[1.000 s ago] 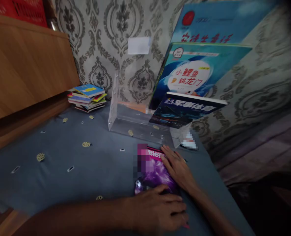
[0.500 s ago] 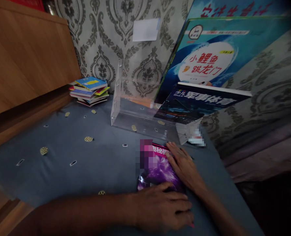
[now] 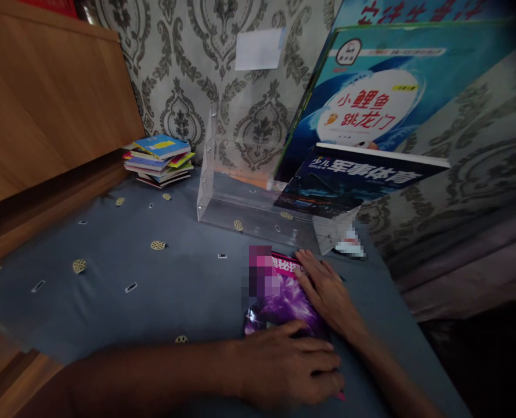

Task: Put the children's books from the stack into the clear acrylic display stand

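A purple book (image 3: 290, 296) with a pink title band lies flat on the blue cloth, part of its cover blurred out. My right hand (image 3: 327, 293) rests along its right edge, fingers stretched toward the upper corner. Across the lower end lies my left hand (image 3: 295, 366), its fingers spread and the book's bottom hidden beneath it. Just beyond the book stands a clear acrylic rack (image 3: 258, 223). In the rack's right part lean a dark blue book (image 3: 349, 180) and a larger teal book (image 3: 366, 110), with another cover behind them.
A stack of several thin books (image 3: 159, 159) sits at the back left, beside a wooden cabinet (image 3: 53, 87). The patterned blue cloth (image 3: 109, 325) covers the surface. A white card (image 3: 260, 49) is on the patterned wall (image 3: 170, 35). A blurred-out small item (image 3: 351, 241) lies by the rack's right end.
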Tool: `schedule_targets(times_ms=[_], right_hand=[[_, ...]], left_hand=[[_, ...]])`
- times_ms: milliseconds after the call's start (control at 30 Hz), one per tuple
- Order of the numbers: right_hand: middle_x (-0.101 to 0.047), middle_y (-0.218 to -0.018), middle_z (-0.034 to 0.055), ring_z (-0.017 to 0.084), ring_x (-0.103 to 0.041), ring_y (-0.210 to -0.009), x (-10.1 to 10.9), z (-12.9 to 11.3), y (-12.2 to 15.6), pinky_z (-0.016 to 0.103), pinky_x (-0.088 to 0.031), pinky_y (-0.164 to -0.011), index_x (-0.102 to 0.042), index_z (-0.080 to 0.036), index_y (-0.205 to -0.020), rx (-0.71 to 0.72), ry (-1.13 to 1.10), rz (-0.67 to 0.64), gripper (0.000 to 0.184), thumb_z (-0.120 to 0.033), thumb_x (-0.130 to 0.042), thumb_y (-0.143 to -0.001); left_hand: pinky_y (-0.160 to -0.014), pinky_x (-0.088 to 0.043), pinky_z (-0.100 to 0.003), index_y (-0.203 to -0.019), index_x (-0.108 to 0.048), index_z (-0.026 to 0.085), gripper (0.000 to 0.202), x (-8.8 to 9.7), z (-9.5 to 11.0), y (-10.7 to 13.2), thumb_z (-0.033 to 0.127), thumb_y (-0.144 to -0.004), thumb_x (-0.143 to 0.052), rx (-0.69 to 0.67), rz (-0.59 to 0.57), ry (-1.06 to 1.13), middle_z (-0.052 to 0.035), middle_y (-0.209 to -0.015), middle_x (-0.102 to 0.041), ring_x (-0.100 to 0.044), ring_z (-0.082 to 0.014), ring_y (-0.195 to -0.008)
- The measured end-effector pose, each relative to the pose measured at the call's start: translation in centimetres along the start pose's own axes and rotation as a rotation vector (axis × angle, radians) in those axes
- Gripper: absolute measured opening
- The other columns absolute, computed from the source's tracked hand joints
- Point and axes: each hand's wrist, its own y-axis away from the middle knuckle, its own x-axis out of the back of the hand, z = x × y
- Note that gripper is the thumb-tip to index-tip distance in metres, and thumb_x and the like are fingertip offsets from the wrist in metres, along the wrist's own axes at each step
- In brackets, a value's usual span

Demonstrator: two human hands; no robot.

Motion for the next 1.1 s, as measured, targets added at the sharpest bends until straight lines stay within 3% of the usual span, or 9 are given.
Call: schedule_targets(times_ms=[367,667,1100], right_hand=[[-0.056,-0.145,0.0118,0.029,-0.046,-0.139,-0.08,0.04,0.03,0.054,-0.041,-0.112,-0.047,-0.02,-0.147,-0.005,0.018,-0.004,0.051,-0.036,-0.032,-0.101],[-0.056,-0.144,0.0135,0.029,-0.046,-0.139,0.11,-0.09,-0.02,0.054,-0.041,-0.112,-0.05,-0.017,-0.144,-0.012,-0.008,-0.015,0.051,-0.038,-0.031,-0.101],[-0.056,-0.145,0.012,0.029,-0.046,-0.139,-0.01,-0.05,0.01,0.055,-0.04,-0.112,-0.047,-0.022,-0.147,-0.01,-0.012,0.002,0.051,-0.037,-0.032,-0.101]], left_hand=[[-0.103,-0.044,-0.039,-0.119,-0.064,0.022,0.029,-0.3,0.04,-0.03,0.027,-0.103,-0.04,0.009,-0.016,-0.003,-0.0055,-0.137,-0.061,-0.054,-0.0197,-0.129],[-0.103,-0.044,-0.042,-0.123,-0.061,0.015,0.031,-0.14,0.01,-0.06,0.027,-0.103,-0.04,0.005,0.001,0.017,-0.0065,-0.135,-0.061,-0.054,-0.0204,-0.128],[-0.104,-0.045,-0.041,-0.125,-0.061,0.017,0.032,0.04,0.02,-0.04,0.028,-0.104,-0.039,0.012,-0.019,0.025,-0.0067,-0.137,-0.06,-0.054,-0.0199,-0.129]])
